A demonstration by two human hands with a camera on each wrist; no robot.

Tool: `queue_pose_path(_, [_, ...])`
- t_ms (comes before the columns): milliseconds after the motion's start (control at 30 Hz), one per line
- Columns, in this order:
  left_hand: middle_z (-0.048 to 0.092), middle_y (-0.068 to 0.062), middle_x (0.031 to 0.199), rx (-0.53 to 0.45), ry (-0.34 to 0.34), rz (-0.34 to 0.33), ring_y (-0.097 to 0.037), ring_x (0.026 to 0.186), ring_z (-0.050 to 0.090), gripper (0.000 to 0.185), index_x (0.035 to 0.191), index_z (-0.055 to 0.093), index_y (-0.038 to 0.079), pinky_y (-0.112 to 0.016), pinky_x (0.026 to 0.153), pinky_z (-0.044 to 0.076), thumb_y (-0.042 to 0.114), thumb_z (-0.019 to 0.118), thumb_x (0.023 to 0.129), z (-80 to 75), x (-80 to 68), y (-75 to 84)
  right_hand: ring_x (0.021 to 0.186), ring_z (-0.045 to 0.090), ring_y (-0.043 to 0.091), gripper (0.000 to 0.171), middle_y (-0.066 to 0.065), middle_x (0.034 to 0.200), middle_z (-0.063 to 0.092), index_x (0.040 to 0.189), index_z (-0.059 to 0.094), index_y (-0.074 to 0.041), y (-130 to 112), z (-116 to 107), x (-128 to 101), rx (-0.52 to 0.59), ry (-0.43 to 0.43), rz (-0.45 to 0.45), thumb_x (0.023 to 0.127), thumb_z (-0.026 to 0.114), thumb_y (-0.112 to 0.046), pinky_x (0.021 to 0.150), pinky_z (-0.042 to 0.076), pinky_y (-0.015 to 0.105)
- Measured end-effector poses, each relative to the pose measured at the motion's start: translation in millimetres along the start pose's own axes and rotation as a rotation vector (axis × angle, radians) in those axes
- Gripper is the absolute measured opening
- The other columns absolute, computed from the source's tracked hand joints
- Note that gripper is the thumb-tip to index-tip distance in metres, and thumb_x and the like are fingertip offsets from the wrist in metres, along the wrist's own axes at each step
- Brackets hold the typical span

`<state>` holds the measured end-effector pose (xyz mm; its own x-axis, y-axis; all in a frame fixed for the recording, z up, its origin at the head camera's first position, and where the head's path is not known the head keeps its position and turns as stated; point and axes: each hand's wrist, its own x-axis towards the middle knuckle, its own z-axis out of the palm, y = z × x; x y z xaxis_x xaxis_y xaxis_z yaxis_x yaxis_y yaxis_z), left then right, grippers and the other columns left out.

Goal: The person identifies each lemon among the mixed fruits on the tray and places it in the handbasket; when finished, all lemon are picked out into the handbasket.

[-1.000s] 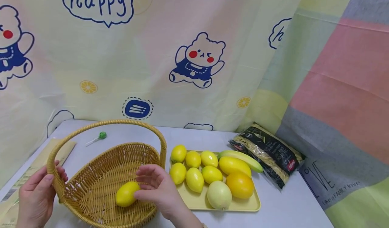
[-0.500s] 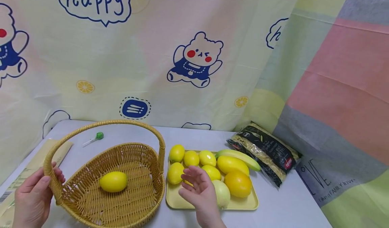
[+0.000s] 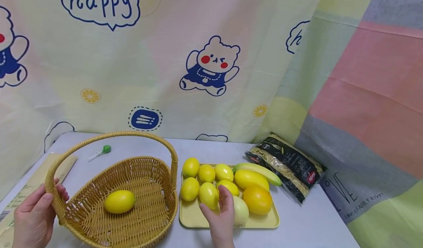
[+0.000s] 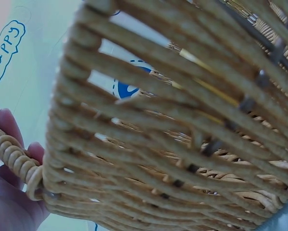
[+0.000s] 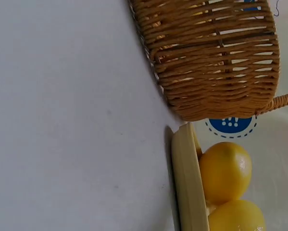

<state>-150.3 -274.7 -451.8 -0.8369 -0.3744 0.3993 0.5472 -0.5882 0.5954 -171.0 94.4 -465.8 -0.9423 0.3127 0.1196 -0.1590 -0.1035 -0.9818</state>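
Note:
In the head view, my left hand (image 3: 34, 213) grips the left foot of the handle of the wicker basket (image 3: 148, 233). The left wrist view shows those fingers curled round the wrapped handle (image 4: 9, 150). One lemon (image 3: 119, 201) lies inside the basket. My right hand (image 3: 222, 216) is over the front of the yellow tray (image 3: 195, 218), thumb and fingers spread beside a lemon (image 3: 209, 195); contact is unclear. Several more lemons (image 3: 190, 189) lie about it. A pale green round fruit (image 3: 241, 211) is partly hidden behind the hand.
Also on the tray are an orange fruit (image 3: 257, 200), an oblong yellow fruit (image 3: 252, 180) and a green-yellow banana (image 3: 259, 172). A black-labelled bag (image 3: 287, 163) lies behind at right. A green lollipop (image 3: 106, 149) and a long beige packet (image 3: 31, 189) lie left.
My right hand has let go of the lemon in the basket and moved right to the tray. That lemon has rolled left on the basket floor. My left hand keeps its grip.

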Motion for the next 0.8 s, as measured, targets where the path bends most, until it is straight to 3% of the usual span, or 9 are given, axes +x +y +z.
queue_pose_path(333, [0.067, -0.016, 0.088, 0.0, 0.02, 0.001, -0.021, 0.076, 0.064, 0.033, 0.116, 0.058, -0.011, -0.026, 0.07, 0.053, -0.014, 0.036, 0.092, 0.0, -0.8, -1.0, 0.128, 0.036, 0.033, 0.069, 0.017, 0.135, 0.044, 0.128, 0.044, -0.002, 12, 13, 22, -0.152, 0.06, 0.015, 0.066, 0.075, 0.001, 0.108, 0.026, 0.051])
queue_pose_path(567, [0.067, -0.016, 0.089, -0.004, 0.012, 0.003, -0.021, 0.078, 0.065, 0.034, 0.116, 0.058, -0.01, -0.026, 0.07, 0.054, -0.014, 0.035, 0.093, -0.9, -1.0, -1.5, 0.126, 0.036, 0.031, 0.067, 0.014, 0.131, 0.046, 0.126, 0.047, -0.002, 21, 19, 32, -0.175, 0.106, 0.074, 0.064, 0.073, 0.003, 0.106, 0.029, 0.05])
queue_pose_path(800, [0.067, -0.016, 0.091, -0.022, -0.004, 0.001, -0.021, 0.079, 0.065, 0.034, 0.116, 0.058, -0.01, -0.026, 0.071, 0.054, -0.014, 0.035, 0.092, 0.5, -0.7, -1.4, 0.119, 0.043, 0.032, 0.064, 0.016, 0.127, 0.049, 0.121, 0.05, 0.001, 25, 20, 34, -0.221, 0.123, 0.048, 0.061, 0.072, 0.006, 0.1, 0.035, 0.049])
